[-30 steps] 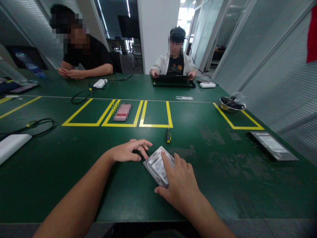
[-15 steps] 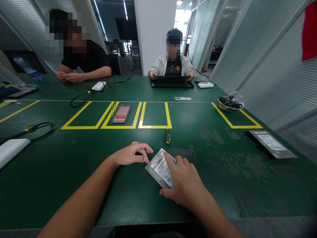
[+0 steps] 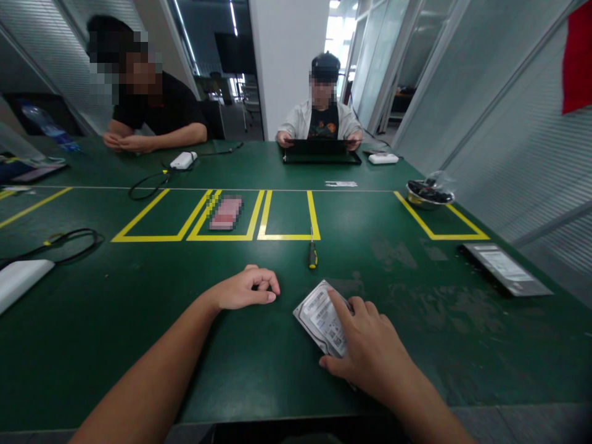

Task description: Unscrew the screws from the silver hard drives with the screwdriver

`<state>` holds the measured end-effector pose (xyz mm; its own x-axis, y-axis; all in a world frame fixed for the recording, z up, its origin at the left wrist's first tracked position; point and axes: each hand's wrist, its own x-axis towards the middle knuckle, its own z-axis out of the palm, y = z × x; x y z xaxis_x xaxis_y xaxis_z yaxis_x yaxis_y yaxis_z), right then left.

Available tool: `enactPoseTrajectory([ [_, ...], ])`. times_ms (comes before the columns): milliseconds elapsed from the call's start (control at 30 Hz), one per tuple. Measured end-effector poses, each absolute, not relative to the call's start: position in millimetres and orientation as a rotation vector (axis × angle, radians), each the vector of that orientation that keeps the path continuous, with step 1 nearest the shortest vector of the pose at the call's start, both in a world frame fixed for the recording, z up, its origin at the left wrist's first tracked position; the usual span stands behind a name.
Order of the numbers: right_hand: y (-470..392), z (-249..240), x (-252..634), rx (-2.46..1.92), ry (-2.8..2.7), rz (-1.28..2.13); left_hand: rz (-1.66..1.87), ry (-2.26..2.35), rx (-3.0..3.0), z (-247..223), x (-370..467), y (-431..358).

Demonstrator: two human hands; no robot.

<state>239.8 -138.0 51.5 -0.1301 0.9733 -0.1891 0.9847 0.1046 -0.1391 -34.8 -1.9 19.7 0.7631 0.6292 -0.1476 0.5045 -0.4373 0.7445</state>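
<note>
Midway along the near side of the table (image 3: 250,370), the right hand (image 3: 377,345) grips a drive (image 3: 318,316), its thumb at the near-left edge and its index finger across the top. Whether the drive is lifted I cannot tell. Just to the left, the left hand (image 3: 245,290) has loosely curled fingers, apart from the drive. Beyond lies a screwdriver (image 3: 312,255), its shaft at the yellow tape (image 3: 289,237). On the right is a grey unit (image 3: 504,268); farther off, a bowl (image 3: 423,201).
</note>
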Motion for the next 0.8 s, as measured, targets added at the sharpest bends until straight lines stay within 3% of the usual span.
enactPoseTrajectory([
  [800,-164,23,409,2.429,2.042,-0.149,0.242,0.894,2.219,20,-26,-5],
])
